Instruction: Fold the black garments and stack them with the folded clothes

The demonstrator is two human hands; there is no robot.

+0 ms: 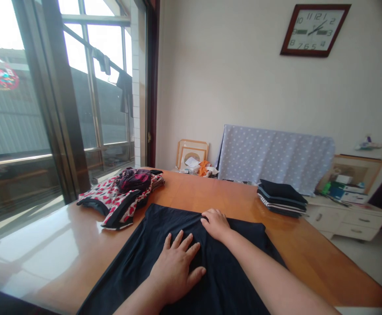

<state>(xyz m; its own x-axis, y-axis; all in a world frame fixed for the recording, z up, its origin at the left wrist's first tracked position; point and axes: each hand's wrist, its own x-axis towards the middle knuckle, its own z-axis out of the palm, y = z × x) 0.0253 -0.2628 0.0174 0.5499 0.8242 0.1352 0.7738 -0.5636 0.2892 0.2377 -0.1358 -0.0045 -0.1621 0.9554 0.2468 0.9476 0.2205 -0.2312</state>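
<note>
Sunlight comes through a tall window (94, 87) onto an orange wooden worktop (210, 192), and a wall clock (313, 30) hangs on the pale wall (217, 78) beyond. A black garment (230, 280) lies spread flat on the worktop, directly in front of the person and reaching the near edge. The left hand (174, 271) presses palm down on the middle of the garment, its left fingers (180, 245) spread wide and flat on the fabric, pinching nothing. The right hand (215, 224) rests at the garment's far edge, its right fingers (207, 216) pressed together and slightly curled on the cloth; whether they pinch a fold cannot be told.

Left of the garment and near the window, a rumpled heap of red-and-white patterned clothes (118, 201) sits on the worktop. To the right lies a folded stack of dark clothes (281, 199). Farther back, a polka-dot cloth (272, 157) stands beside picture frames (192, 142), and white drawers (345, 221) stand past the worktop's right side.
</note>
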